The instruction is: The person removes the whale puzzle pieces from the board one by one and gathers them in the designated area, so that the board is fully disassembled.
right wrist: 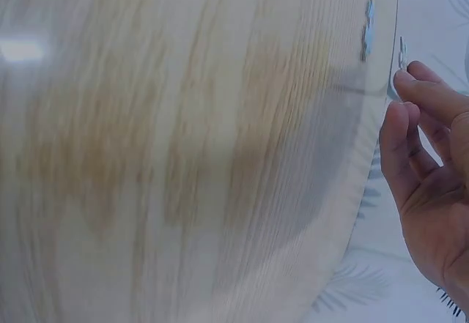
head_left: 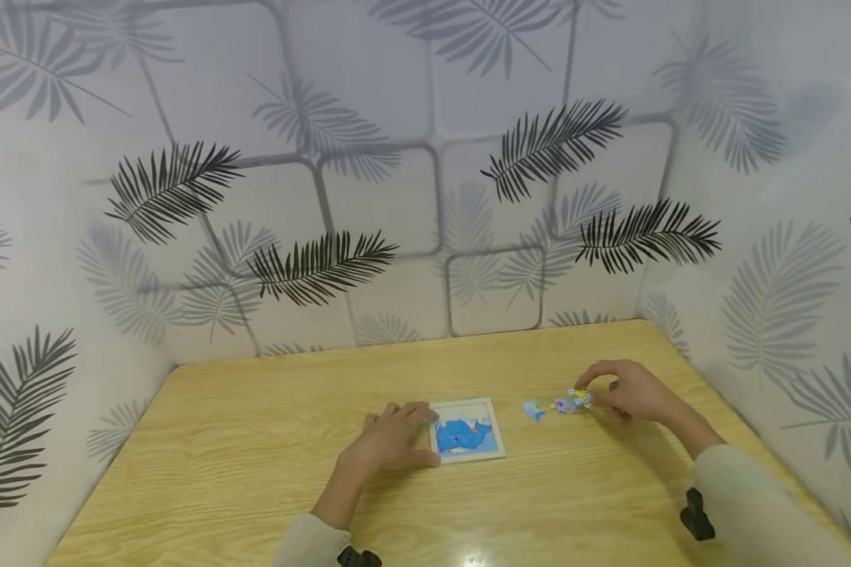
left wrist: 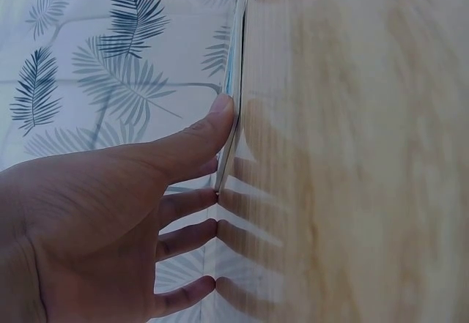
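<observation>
A white-framed jigsaw puzzle board [head_left: 501,441] with a blue whale picture lies on the wooden table. My left hand [head_left: 390,442] rests at its left side; in the left wrist view the thumb [left wrist: 220,110] touches the board's edge, while the other fingers are spread with their tips down. To the right of the board, my right hand [head_left: 634,391] pinches a puzzle piece [head_left: 580,396] with yellow on it between thumb and finger. In the right wrist view that piece [right wrist: 402,52] stands edge-on at the fingertips, raised off the table.
Between the board and my right hand lie a light blue puzzle piece [head_left: 533,409] and a purplish one [head_left: 563,405]. The wooden table [head_left: 255,441] meets leaf-patterned walls [head_left: 397,197] at the back and sides.
</observation>
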A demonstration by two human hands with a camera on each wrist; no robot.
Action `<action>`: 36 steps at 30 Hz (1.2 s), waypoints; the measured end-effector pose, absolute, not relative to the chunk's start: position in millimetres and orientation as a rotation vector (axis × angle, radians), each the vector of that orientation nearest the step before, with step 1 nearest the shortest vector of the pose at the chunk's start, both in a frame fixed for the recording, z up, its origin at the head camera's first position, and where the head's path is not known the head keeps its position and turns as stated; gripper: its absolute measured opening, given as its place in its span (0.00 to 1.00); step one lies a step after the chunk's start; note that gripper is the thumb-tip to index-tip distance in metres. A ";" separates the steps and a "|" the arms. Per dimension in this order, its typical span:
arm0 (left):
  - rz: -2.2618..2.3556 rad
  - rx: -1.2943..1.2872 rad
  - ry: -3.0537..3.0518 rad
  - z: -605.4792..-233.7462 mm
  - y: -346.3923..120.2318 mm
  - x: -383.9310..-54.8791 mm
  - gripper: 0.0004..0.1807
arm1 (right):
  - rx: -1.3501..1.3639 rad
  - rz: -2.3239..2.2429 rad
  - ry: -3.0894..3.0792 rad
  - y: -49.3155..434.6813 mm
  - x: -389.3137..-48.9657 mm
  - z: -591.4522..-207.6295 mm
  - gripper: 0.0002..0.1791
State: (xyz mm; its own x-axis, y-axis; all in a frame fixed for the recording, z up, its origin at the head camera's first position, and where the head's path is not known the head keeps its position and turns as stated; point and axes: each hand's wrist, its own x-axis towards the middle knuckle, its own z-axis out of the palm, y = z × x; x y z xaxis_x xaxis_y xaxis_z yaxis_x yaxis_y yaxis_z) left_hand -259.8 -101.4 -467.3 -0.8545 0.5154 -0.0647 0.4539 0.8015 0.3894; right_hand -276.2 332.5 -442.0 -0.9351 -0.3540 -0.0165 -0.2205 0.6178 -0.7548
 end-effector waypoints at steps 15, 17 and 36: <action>0.561 0.779 2.837 -470.5 -103.9 -258.7 0.36 | -0.405 -1.120 2.724 358.0 -276.7 -452.6 0.13; 0.560 0.782 2.837 -472.2 -103.8 -259.8 0.37 | -0.372 -1.125 2.710 357.8 -276.9 -454.3 0.12; 0.540 0.769 2.809 -450.1 -101.4 -247.8 0.36 | -0.479 -1.049 2.929 337.1 -278.6 -446.9 0.09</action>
State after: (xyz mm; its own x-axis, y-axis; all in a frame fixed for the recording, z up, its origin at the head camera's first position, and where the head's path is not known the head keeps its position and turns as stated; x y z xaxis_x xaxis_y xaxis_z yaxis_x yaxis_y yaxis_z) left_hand -247.8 -101.4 -450.1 -0.8503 0.5209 -0.0755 0.4558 0.8004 0.3893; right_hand -278.6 337.1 -446.9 -0.9537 -0.2809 0.1073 -0.2852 0.7315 -0.6193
